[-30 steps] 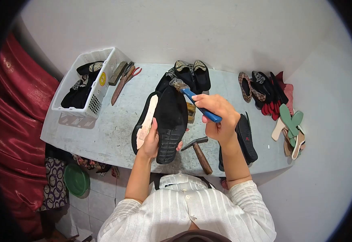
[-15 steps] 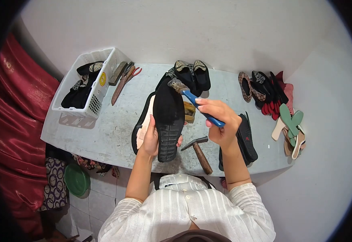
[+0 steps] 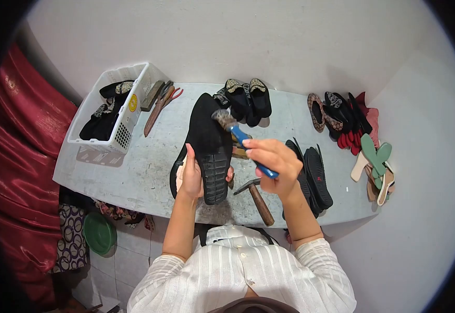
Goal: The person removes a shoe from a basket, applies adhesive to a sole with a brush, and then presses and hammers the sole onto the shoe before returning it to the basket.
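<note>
My left hand point(image 3: 191, 175) grips a long black shoe sole point(image 3: 209, 125) around its ridged lower half, thumb in front and fingertips showing at the right edge. My right hand point(image 3: 274, 164) is closed on the blue handle of a paintbrush point(image 3: 240, 133). Its worn, stained bristles lie against or just over the sole's upper right edge; contact cannot be made out. Behind my left hand, a second black-rimmed piece with a pale inside point(image 3: 179, 175) lies on the table, mostly covered. A hammer point(image 3: 261, 203) with a wooden handle rests below my right hand.
Black soles point(image 3: 317, 180) lie right of my right hand. Finished-looking shoes point(image 3: 247, 99) stand at the back, others point(image 3: 337, 112) at right beside green and beige insoles point(image 3: 377, 156). A white basket point(image 3: 126, 125) holds shoes at left, near pliers point(image 3: 167, 99). A yellowish block point(image 3: 240, 148) is partly hidden.
The sole has shifted slightly left and tilted. The brush and my right hand have moved left and down, taking the bristles from near the sole's tip to its right edge.
</note>
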Demonstrator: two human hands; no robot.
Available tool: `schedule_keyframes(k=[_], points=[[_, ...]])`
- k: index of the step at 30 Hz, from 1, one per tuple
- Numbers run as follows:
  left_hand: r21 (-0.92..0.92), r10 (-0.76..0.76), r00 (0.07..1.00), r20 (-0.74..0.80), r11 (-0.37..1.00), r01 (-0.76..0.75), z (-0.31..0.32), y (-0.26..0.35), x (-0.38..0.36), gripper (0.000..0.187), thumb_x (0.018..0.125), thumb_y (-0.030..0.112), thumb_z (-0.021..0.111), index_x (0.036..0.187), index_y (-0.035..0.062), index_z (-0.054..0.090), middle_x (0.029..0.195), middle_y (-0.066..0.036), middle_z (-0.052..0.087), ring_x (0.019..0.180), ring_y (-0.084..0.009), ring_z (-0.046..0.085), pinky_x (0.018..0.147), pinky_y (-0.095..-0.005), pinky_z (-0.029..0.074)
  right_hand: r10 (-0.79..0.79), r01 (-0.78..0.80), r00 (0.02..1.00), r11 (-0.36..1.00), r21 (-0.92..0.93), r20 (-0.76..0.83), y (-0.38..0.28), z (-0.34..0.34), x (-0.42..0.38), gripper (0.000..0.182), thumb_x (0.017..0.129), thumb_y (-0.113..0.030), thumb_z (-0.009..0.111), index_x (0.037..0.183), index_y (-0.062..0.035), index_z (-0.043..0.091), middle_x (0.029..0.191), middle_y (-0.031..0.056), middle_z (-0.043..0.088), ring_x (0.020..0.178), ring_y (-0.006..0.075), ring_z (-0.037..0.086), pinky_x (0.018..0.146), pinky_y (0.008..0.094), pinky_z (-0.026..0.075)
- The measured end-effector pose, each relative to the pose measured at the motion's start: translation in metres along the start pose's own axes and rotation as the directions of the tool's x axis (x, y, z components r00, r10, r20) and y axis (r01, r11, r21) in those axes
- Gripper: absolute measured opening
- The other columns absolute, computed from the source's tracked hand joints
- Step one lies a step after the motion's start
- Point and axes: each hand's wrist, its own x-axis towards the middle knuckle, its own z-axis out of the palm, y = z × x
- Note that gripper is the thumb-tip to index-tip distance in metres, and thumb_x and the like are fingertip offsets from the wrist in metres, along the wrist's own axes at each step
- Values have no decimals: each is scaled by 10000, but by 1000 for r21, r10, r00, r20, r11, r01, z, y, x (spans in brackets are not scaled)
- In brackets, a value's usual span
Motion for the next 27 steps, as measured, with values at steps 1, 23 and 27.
schedule_keyframes(k=[1, 23, 27], points=[[9, 7, 1000, 0, 1000, -7, -3, 1, 1, 887, 853, 712, 117, 1166, -23, 500, 797, -140, 613, 662, -208, 593, 609, -299, 485, -20, 20, 1000, 1000, 7, 24, 0, 2, -2, 177, 835, -155, 581, 862, 16, 619, 887, 177, 660, 708, 279, 645, 615, 320, 512], [95, 145, 938, -314, 988, -121, 24, 2, 9, 899, 834, 739, 113, 1122, -9, 520, 777, -129, 603, 668, -197, 583, 602, -283, 483, 75, -97, 992, 966, 241, 100, -15, -9, -11, 276, 585, 23, 616, 861, 14, 627, 868, 165, 654, 680, 285, 631, 615, 323, 516], [80, 74, 995, -71, 994, -69, -2, -2, 6, 912, 833, 739, 116, 1178, -13, 498, 800, -126, 615, 680, -192, 591, 605, -276, 487, 48, -49, 999, 989, 140, 10, -10, -15, 0, 244, 622, -2, 638, 865, 17, 629, 885, 168, 654, 701, 294, 639, 634, 325, 520]])
